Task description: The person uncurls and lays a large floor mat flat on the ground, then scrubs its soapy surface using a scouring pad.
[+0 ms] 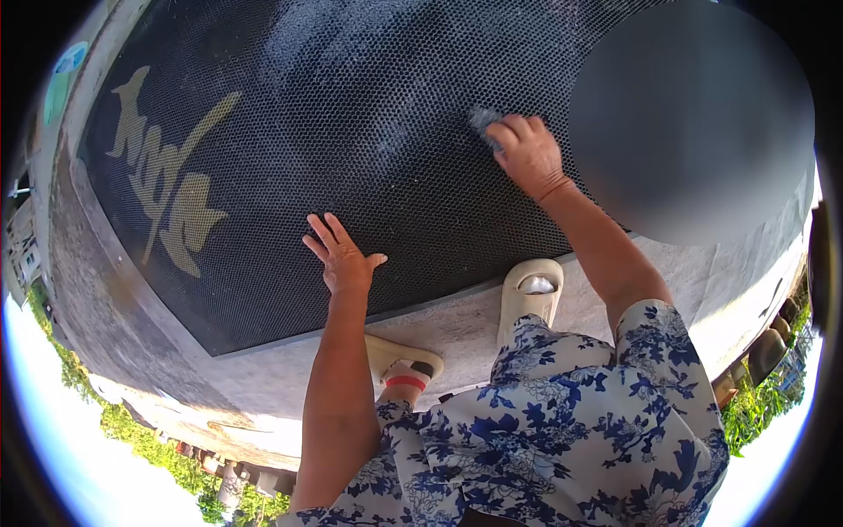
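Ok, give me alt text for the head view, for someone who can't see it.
A person's right hand holds a gray wad against a black honeycomb-textured mat, their left hand spread open over it. Yellowish characters mark the mat's left end; cream slippers stand at its near edge.

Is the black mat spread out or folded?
Spread out: the mat lies flat, its yellowish pattern faces up, and no fold shows.

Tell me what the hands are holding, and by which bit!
The right hand holds a fuzzy grey thing by its near end. The left hand is spread open over the black mat, holding nothing.
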The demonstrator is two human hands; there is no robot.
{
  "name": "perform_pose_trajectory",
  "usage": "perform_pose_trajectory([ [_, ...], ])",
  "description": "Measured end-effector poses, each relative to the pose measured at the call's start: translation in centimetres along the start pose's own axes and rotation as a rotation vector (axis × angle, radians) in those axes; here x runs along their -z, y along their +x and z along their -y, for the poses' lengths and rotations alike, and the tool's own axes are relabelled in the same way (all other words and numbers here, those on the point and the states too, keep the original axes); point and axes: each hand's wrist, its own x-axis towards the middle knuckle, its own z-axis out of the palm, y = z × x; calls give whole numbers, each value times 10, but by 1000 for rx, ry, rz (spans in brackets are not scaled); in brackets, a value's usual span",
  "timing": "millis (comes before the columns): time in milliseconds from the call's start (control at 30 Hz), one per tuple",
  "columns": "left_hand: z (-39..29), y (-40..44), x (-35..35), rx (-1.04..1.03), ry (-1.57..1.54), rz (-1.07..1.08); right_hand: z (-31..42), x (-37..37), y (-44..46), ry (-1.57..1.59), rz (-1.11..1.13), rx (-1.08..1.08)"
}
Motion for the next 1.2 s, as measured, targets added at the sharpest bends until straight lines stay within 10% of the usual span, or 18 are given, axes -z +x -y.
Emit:
perform_pose_trajectory([
  [100,-4,-2,5,12,13,7,-71,27,48,-111,-71,-749],
  [167,-4,-3,9,11,-21,21,-63,18,64,-118,-139,-823],
  [367,0,-2,4,12,-18,41,132,-19,-6,129,256,443],
  [467,4,-2,2,-53,-23,-32,145,-35,-23,236,242,731],
  [767,0,0,9,-11,-57,55,-38,9,132,-50,-206,-809],
  [967,4,-3,12,-41,-75,79,157,-38,46,161,196,544],
  [1067,4,-2,14,-35,-68,82,150,-47,55,221,88,793],
  [1200,4,-7,6,-37,-68,53,21,-26,173,-144,-176,153],
])
